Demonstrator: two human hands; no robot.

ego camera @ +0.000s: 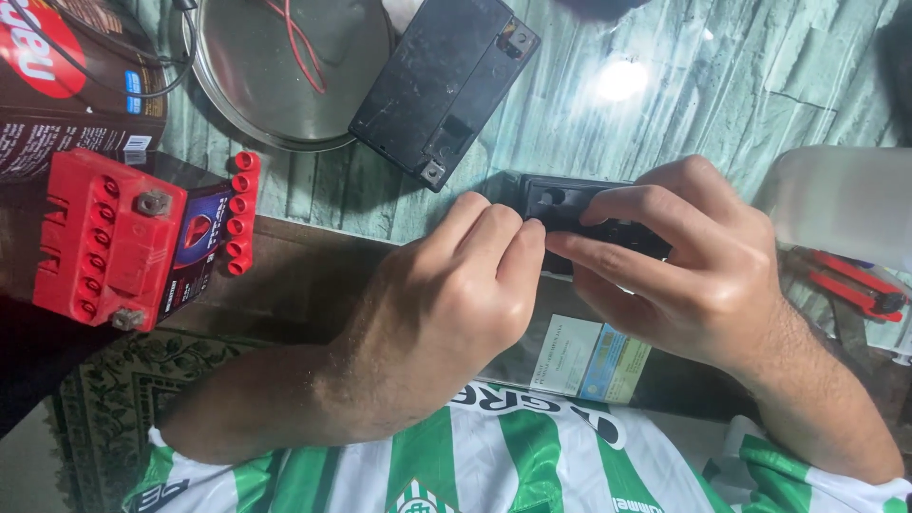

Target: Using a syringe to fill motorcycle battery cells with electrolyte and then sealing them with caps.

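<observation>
Steady the black battery [570, 223] on the table [665, 85] close to the body with left hand [446, 304], curled and pressing its top edge, while right hand [684, 256] pinches the top fitting; keep grip square, avoid slipping toward terminals.

A dark brown cardboard box [66, 85] with a red oval patch, a small blue patch and a white barcode tag lies at the far left corner of the tabletop. Just in front of it, at the left edge, a black wrapper label [198, 242] with a red emblem and blue trim covers the side of the red battery [100, 237]. On the near side of the black battery [589, 356], close to the near edge, sit two rectangular stickers side by side, a white sticker [565, 353] and a blue and yellow sticker [616, 366].
</observation>
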